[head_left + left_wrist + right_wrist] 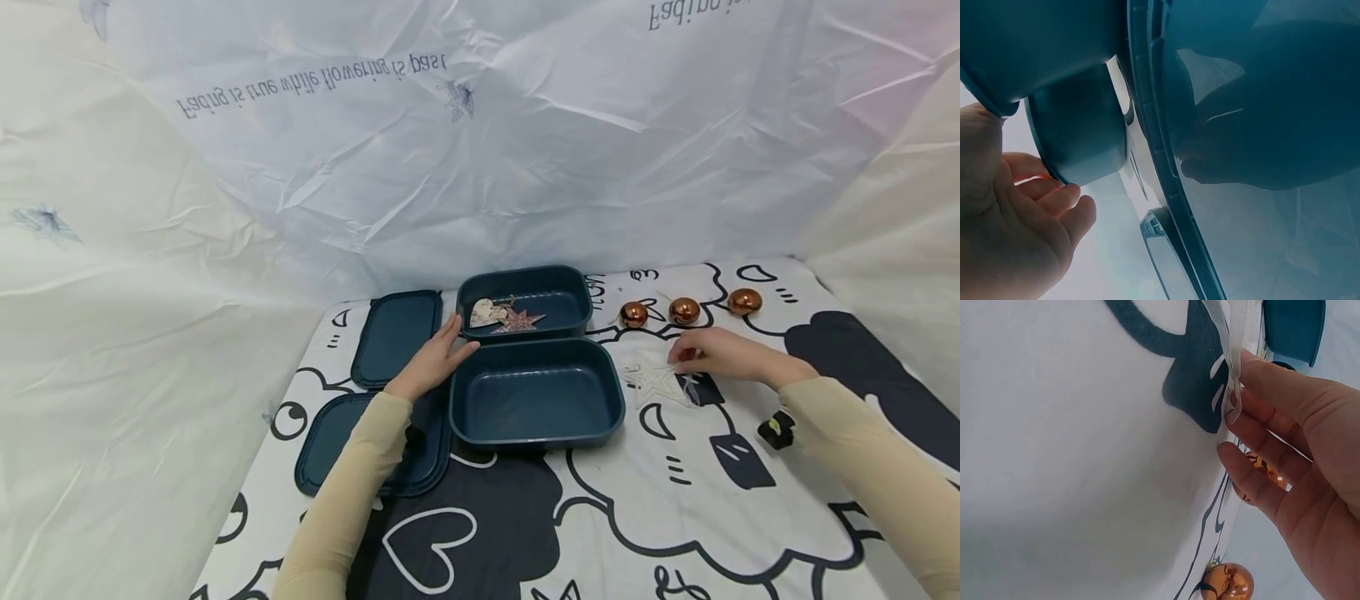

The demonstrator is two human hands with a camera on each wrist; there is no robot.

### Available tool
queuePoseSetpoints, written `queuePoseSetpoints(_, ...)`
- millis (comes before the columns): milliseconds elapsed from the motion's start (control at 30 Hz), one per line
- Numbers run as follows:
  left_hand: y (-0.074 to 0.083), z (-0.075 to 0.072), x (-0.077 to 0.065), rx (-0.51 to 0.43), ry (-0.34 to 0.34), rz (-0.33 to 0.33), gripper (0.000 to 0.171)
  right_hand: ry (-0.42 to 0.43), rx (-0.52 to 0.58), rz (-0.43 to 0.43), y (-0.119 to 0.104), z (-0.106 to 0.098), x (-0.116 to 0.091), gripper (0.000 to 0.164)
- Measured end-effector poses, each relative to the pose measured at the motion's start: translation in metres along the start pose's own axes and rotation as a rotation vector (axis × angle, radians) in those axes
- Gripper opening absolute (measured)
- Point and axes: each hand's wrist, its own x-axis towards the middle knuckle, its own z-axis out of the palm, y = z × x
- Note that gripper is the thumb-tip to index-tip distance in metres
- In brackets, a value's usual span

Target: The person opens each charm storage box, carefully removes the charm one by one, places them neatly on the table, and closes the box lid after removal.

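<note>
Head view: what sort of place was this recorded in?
Probably a makeshift tabletop booth: pale printed sheeting rises behind and at both sides, a cartoon-print cloth covers the work surface, and open blue containers stand on it.

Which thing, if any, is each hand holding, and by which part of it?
The right hand pinches the white star by its ribbon. The left hand only touches the near box and the far box, seemingly gripping neither.

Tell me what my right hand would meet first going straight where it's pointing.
Probably the nearer blue container, beyond the white star whose ribbon your right hand pinches; height is unclear, so it might pass over.
</note>
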Motion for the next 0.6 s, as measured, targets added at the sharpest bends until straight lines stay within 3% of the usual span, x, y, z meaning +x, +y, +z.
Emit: queuePoseSetpoints(600, -0.0009, 0.0019, 0.0012, 0.006, 0.003, -0.007, 0.085, 0.007, -0.005, 0.012, 0.0013, -0.0013, -0.0009, 0.008)
